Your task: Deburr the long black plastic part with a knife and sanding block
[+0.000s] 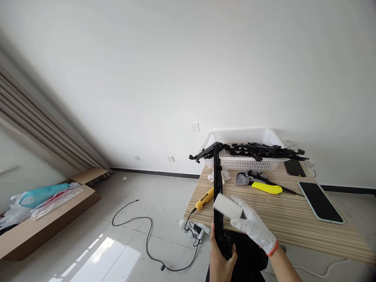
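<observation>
My bare left hand (221, 261) is wrapped round the lower end of a long black plastic strip (217, 184), which stands roughly upright over the table's left part. In a white glove with an orange cuff, my right hand (255, 227) grips a white block (227, 206) against the strip, just above my left hand. The strip's upper end overlaps a white basket (249, 163). More black strips (258, 150) lie across the basket. To the strip's left is a yellow corded tool (205, 198).
A yellow-handled tool (267, 188) and grey cloth (242, 178) lie on the wooden table (282, 219). Two phones, one light-rimmed (321, 201) and one dark (294, 167), are at right. A black cable (151, 235) trails over the floor; a cardboard box (53, 211) stands far left.
</observation>
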`<state>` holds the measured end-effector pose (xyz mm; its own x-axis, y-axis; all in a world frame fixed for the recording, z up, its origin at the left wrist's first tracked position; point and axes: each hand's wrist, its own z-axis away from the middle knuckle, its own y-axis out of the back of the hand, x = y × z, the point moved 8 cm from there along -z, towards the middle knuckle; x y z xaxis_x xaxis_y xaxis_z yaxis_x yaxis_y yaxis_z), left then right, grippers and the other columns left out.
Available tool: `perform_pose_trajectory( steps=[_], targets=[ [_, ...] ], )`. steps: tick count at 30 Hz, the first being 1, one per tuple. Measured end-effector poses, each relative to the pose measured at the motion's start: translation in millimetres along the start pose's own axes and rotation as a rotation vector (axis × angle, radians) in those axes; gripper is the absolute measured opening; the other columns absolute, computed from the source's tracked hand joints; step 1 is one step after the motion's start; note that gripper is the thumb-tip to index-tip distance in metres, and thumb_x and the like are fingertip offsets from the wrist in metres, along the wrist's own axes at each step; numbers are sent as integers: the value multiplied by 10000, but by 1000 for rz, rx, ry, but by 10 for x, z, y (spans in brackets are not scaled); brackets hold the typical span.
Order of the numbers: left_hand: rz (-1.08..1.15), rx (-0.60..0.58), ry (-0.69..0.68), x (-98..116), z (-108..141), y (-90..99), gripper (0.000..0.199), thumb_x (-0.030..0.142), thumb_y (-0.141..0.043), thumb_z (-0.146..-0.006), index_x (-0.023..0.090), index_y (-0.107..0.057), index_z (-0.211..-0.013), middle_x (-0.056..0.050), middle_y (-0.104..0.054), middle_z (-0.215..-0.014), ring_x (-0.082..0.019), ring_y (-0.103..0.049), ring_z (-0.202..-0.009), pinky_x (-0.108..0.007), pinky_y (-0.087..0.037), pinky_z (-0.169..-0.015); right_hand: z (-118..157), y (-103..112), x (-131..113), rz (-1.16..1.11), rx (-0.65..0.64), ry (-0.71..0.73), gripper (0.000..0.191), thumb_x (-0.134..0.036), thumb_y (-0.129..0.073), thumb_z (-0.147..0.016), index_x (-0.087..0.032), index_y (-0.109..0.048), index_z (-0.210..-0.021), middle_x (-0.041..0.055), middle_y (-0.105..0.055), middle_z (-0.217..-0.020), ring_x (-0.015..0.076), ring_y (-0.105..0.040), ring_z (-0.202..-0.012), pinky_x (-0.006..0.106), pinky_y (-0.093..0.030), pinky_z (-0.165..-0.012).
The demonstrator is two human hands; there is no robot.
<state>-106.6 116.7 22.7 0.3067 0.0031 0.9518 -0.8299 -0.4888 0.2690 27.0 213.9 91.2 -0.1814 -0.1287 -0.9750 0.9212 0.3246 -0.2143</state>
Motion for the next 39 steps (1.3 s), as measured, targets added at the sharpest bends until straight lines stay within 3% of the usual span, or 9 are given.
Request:
perform_pose_trajectory(
  steps=[5,9,12,15,19,24,30,33,39],
  targets=[
    [-14,6,-31,-30,-27,-18,778,306,-558,-776,110,-260,-1467,-150,-598,-1260,-274,-549,-1245,-392,-411,-1058,6,69,40,9,91,-20,757,-308,-672,-762,-250,-385,-1460,34,-657,-965,149,-582,-653,289,-489,-592],
    [12,8,-45,-12,-50,-34,818,290,-571,-764,117,-221,-1483,-139,-636,-1173,-278,-578,-1198,-391,-445,-1003,-34,26,30,53,40,39,712,-280,-705,-719,-251,-478,-1393,42,-647,-1037,126,-556,-654,243,-439,-542],
    [31,3,-35,17,-62,-65,812,301,-565,-768,113,-223,-1479,-86,-683,-997,-250,-671,-967,-367,-497,-886,-53,86,53,-18,117,29,736,-315,-669,-752,-240,-403,-1434,7,-634,-868,71,-405,-474,213,-315,-426],
    [38,-10,-41,32,-80,-117,820,315,-538,-786,93,-182,-1492,-53,-687,-894,-234,-683,-826,-359,-508,-819,-80,47,79,-55,51,26,760,-290,-712,-711,-225,-432,-1415,-3,-623,-815,61,-389,-466,207,-306,-427],
    [35,-16,-67,12,-120,-164,827,307,-550,-788,107,-179,-1499,-109,-697,-1048,-261,-683,-960,-365,-504,-860,-135,166,90,-114,150,94,758,-297,-710,-722,-245,-418,-1420,-12,-608,-815,43,-362,-448,192,-275,-418],
    [20,-52,-126,52,-147,-167,832,291,-566,-801,135,-166,-1514,-172,-622,-1284,-294,-669,-1061,-385,-512,-885,-217,158,141,-97,100,79,789,-238,-743,-639,-225,-483,-1384,-1,-615,-810,50,-372,-449,194,-271,-401],
    [-100,-106,-171,112,-112,-137,825,272,-558,-824,156,-137,-1525,-167,-629,-1287,-324,-678,-1039,-401,-526,-820,-195,158,76,-116,41,84,759,-206,-722,-609,-212,-528,-1343,3,-620,-779,66,-385,-472,193,-295,-403],
    [-152,-99,-196,93,-96,-129,837,280,-562,-833,155,-119,-1532,-154,-677,-1197,-320,-696,-971,-397,-524,-788,-158,242,-2,-114,117,142,708,-239,-691,-635,-228,-537,-1327,1,-619,-788,75,-427,-510,186,-319,-426],
    [-222,-105,-202,81,-66,-130,881,300,-575,-830,139,-78,-1539,-142,-712,-1089,-320,-709,-896,-404,-526,-757,-69,256,-3,-78,105,109,825,-243,-734,-607,-245,-465,-1387,-3,-636,-810,89,-469,-526,190,-335,-424]
  ],
)
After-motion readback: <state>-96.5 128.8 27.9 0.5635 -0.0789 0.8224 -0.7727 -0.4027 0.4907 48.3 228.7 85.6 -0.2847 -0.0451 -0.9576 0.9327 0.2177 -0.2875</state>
